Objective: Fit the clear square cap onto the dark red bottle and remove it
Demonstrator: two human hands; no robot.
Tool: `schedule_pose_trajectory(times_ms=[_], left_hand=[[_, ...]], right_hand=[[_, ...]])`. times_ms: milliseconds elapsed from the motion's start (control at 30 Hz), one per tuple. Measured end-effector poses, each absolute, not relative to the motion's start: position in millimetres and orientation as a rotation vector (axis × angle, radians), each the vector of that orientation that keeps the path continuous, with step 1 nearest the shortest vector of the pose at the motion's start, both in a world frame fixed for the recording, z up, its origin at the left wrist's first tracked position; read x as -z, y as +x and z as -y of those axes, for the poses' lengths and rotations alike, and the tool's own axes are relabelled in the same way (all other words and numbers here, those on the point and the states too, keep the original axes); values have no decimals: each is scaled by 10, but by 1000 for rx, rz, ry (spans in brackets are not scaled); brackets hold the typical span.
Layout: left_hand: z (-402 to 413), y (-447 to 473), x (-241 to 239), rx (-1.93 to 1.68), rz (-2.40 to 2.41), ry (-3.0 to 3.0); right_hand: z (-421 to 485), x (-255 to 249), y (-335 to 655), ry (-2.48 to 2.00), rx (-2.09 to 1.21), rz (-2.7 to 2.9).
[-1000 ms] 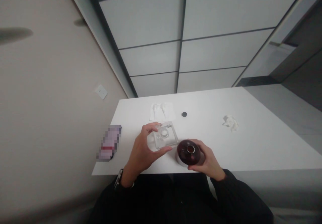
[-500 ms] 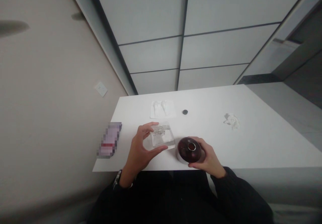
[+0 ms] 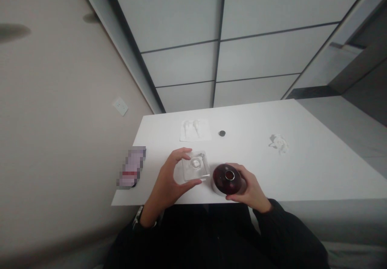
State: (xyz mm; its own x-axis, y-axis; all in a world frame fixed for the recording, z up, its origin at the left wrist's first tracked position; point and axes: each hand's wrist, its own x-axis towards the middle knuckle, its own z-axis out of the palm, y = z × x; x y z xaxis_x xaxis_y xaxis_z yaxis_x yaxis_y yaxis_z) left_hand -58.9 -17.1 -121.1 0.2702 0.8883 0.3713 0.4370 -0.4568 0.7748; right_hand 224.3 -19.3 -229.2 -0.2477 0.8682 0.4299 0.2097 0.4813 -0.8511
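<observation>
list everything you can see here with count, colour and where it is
clear square block: 1, transparent with a round ring at its centre, near front edge of the table, gripped by the left hand
round bottle: 1, dark red with a small silver neck on top, standing on the table beside the block, held by the right hand
table: 1, white, set against the wall
folded cloth: 1, white, far side of the table
small disc: 1, black, right of the cloth
crumpled tissue: 1, white, right part of the table
blurred-out item: 1, pale with a red band, left table edge
wall socket: 1, white, on the beige wall
left hand: 1, bare, watch at the wrist
right hand: 1, bare, dark sleeve
</observation>
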Motion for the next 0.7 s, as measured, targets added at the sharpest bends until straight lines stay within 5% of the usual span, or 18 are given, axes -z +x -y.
schedule_pose_trajectory(times_ms=[700], left_hand=[[304,-620,1205,-946,-1243,1875]], right_hand=[[187,2285,2263,-917,-877,1756]])
